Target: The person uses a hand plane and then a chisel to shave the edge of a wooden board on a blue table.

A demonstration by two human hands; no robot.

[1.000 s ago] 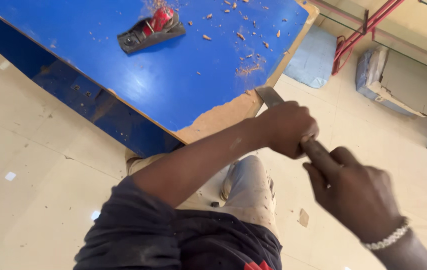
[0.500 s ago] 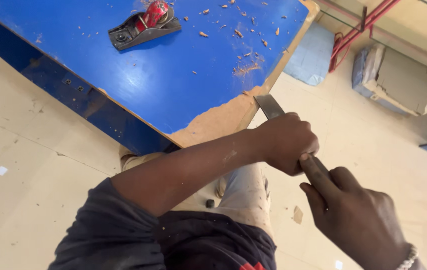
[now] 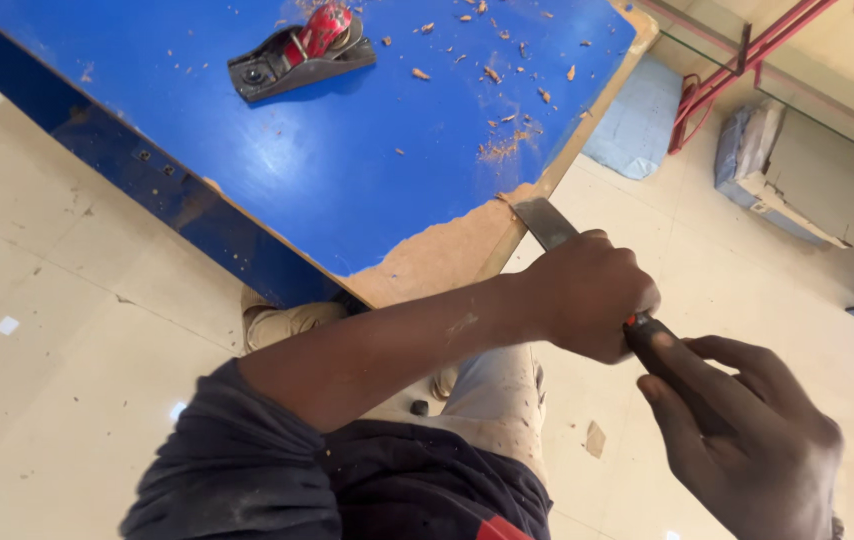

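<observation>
Both my hands hold a chisel whose flat steel blade [image 3: 545, 220] lies against the edge of a blue-topped board [image 3: 347, 150]. My left hand [image 3: 587, 300] is wrapped around the chisel just behind the blade. My right hand [image 3: 747, 440] grips the dark handle end, with a bit of red showing between the hands. The blade tip touches the board's near corner, where a bare brown patch [image 3: 437, 260] shows with no blue layer.
A black and red hand plane [image 3: 297, 55] rests on the board's far side, with several wood chips [image 3: 507, 75] scattered near it. Red metal framing [image 3: 737, 55] and a wrapped panel [image 3: 807, 170] stand on the tiled floor to the right.
Both hands and the chisel have slid slightly down and toward me along the board's edge. The plane has not moved on the board.
</observation>
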